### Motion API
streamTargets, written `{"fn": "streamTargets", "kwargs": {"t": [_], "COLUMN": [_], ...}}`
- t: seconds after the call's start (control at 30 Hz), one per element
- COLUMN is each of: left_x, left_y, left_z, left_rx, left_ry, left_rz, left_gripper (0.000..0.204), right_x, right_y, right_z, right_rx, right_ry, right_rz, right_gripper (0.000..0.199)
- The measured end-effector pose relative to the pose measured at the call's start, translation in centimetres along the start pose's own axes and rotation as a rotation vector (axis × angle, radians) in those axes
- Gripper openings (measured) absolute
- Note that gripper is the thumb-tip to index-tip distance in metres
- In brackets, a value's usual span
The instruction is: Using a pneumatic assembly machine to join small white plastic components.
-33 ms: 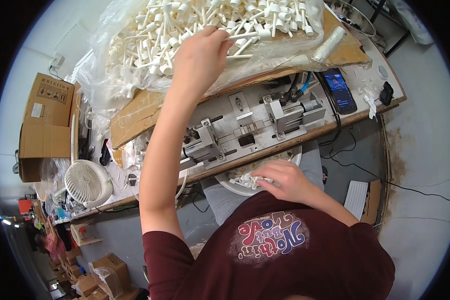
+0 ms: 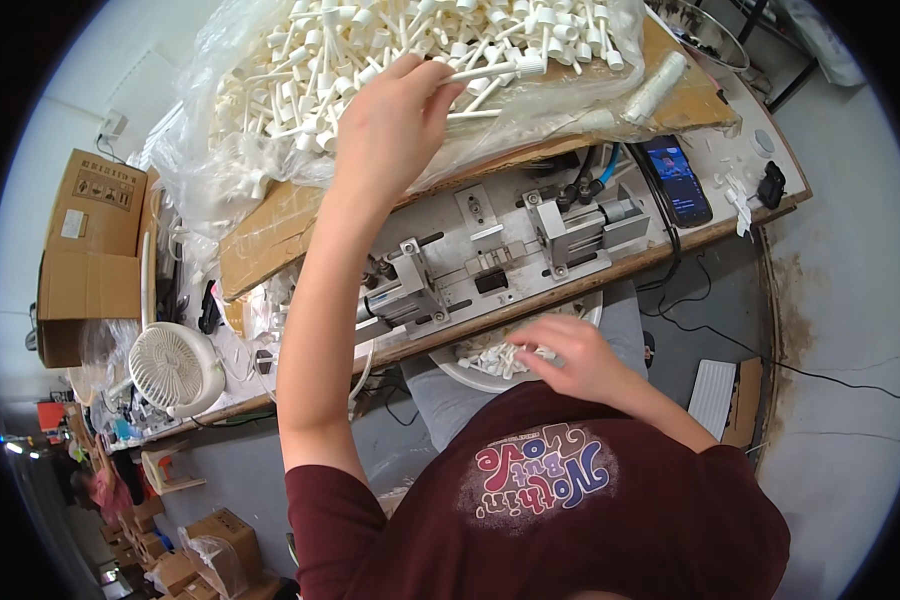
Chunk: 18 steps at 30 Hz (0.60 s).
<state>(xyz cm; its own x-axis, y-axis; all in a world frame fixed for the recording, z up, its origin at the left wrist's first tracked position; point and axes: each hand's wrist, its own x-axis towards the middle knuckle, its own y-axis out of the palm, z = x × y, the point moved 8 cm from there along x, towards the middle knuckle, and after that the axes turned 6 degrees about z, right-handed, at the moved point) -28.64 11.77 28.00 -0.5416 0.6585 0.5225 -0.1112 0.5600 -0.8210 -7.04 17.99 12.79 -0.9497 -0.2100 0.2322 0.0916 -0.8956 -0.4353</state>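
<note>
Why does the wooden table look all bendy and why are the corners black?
In the head view, the fisheye lens curves the long wooden workbench toward the rim and leaves black corners; light is even and soft; the left hand on the white plastic sticks looks sharp, as does the right hand.

A white plastic stick (image 2: 485,72) with a cylindrical cap lies level, lifted over the heap of identical sticks (image 2: 370,50).

The single head view looks steeply down (fisheye, edges bending) at the workbench (image 2: 740,215) close below.
</note>
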Motion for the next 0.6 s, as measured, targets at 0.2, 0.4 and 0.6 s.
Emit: {"fn": "streamTargets", "kwargs": {"t": [0.2,0.4,0.6], "left_x": [-6.4,-10.8,-13.1], "left_y": [-1.9,-1.0,-2.4], "left_z": [-5.7,-7.9,-4.9], "left_rx": [-0.336,-0.266,-0.44], "left_ry": [0.15,0.184,-0.032], "left_rz": [0.287,0.391,0.134], "left_gripper": [0.016,0.021,0.021], "right_x": [0.7,1.0,1.3], "right_y": [-4.5,-5.3,-4.8], "right_z": [-0.6,0.9,0.7], "right_rx": [0.933,1.0,0.537], "right_ry": [0.065,0.0,-0.039], "right_rz": [-0.16,-0.029,-0.046], "right_gripper": [0.061,0.046,0.038]}}
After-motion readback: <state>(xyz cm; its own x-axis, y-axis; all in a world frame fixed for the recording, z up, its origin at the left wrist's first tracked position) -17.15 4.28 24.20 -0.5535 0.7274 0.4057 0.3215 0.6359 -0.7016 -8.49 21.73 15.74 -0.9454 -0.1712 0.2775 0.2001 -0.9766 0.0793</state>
